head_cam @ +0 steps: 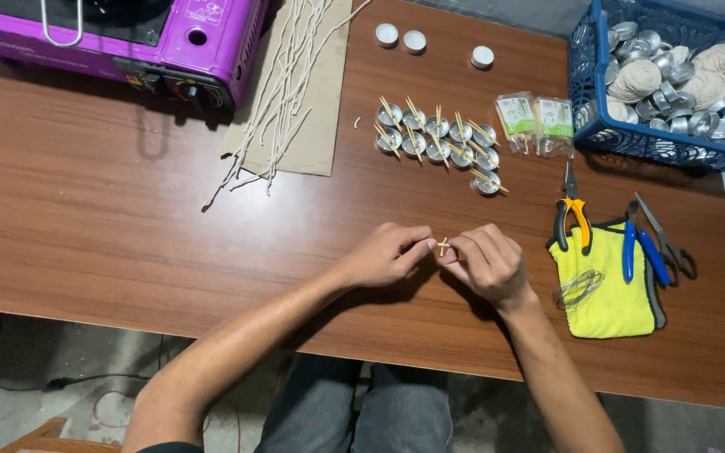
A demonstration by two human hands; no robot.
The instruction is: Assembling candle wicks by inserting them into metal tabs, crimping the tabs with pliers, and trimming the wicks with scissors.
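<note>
The brown wooden surface (127,218) carries a purple portable gas stove (119,38) and a blue plastic basket (597,126) at its far edge. Near the middle, the left hand (383,254) and right hand (484,262) each pinch shut on a small pale wooden stick piece (443,246) between them, below a cluster of small round metal cups (438,143)

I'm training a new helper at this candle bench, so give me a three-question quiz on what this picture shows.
1. True or false: both hands pinch one small wick piece between their fingertips.
2. What lies on the yellow cloth? A) a wire coil B) a spoon C) a candle jar
3. Where are the spare metal cups and twine balls kept?

Key:
1. True.
2. A.
3. In the blue basket at the table's far right corner.
</note>
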